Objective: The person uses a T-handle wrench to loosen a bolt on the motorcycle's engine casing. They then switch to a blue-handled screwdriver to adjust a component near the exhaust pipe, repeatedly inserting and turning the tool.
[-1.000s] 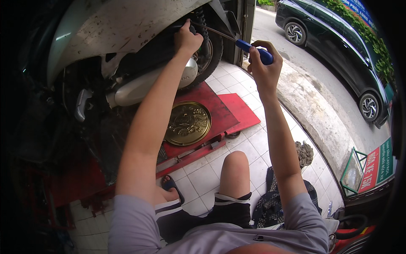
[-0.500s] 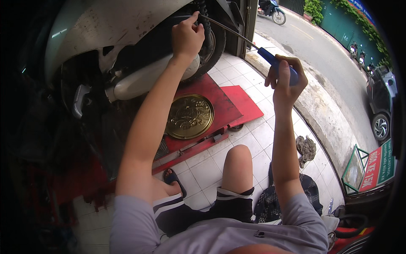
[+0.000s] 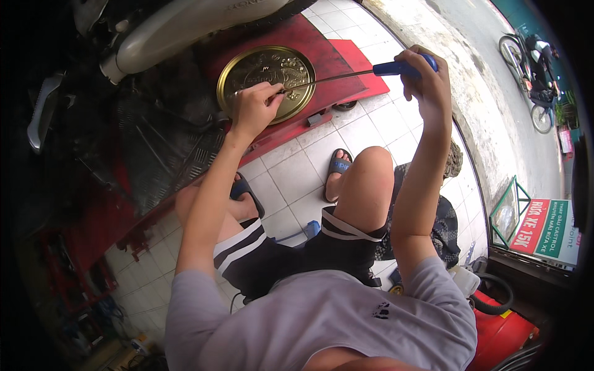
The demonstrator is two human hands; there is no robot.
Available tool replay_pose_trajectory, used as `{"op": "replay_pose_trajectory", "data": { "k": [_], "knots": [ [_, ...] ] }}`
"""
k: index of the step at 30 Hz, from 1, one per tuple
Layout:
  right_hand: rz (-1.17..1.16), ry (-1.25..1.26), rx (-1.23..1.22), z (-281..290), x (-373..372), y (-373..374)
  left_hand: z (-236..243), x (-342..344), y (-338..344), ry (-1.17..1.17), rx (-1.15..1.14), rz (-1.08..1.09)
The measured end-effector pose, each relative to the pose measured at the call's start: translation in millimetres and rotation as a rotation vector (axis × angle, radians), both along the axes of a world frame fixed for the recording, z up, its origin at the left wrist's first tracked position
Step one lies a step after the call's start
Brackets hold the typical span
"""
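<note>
A long screwdriver (image 3: pixel 346 75) is held between the two hands, with its thin, straight, dull metal shaft slanting across the view over the near side of a round tray (image 3: pixel 257 65). Its thick handle is of smooth, glossy blue material. The tray is golden and shiny, embossed with raised figures inside a rolled rim, and is laid on a red platform (image 3: pixel 331 52) whose painted surface is scuffed and stained. Beside it, a ridged dark plate (image 3: pixel 164 148) is seen, and above that the smooth, tapering, pale metal exhaust cover (image 3: pixel 179 37) of a motorcycle. The floor below is laid with square white tiles (image 3: pixel 284 157), their joints darkened, and a crumpled, patterned dark cloth (image 3: pixel 427 229) is partly hidden by the right forearm. By the left hand (image 3: pixel 253 110), thumb and forefinger are pressed together at the tip of the shaft, where a small dark piece (image 3: pixel 281 92) is pinched; what it is cannot be told at this size. By the right hand (image 3: pixel 427 83), raised higher and well apart from the left, the blue handle is gripped, with the fingers curled around it.
</note>
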State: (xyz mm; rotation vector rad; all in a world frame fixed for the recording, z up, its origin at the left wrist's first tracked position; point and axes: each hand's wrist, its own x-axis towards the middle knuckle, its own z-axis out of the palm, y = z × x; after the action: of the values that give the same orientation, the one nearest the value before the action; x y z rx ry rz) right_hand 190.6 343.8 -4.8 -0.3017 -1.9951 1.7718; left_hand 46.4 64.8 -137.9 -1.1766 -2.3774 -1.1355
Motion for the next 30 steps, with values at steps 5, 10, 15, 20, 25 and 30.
{"op": "replay_pose_trajectory", "data": {
  "k": [5,10,15,20,25,30],
  "knots": [
    [-0.01,-0.035,-0.043,-33.5,-49.2,14.3,-23.6,-10.7,-20.3,-0.159,-0.071,-0.05],
    [-0.068,0.037,-0.559,-100.5,-58.2,41.5,-9.1,-4.1,-20.4,-0.264,-0.104,-0.073],
    [0.054,0.607,-0.836,-102.6,-55.2,44.1,-11.1,0.8,-19.3,-0.221,-0.241,-0.075],
    [-0.064,0.7,-0.871,-85.4,-68.1,-0.1,-20.6,1.0,-22.1,-0.25,-0.248,-0.092],
    [0.114,0.748,-0.701,-68.6,-61.0,-24.6,-22.8,5.2,-23.3,-0.157,-0.273,-0.058],
    [-0.049,0.684,-0.213,-2.9,-49.0,-47.4,-15.8,10.6,-21.1,-0.2,-0.325,-0.069]
  ]
}}
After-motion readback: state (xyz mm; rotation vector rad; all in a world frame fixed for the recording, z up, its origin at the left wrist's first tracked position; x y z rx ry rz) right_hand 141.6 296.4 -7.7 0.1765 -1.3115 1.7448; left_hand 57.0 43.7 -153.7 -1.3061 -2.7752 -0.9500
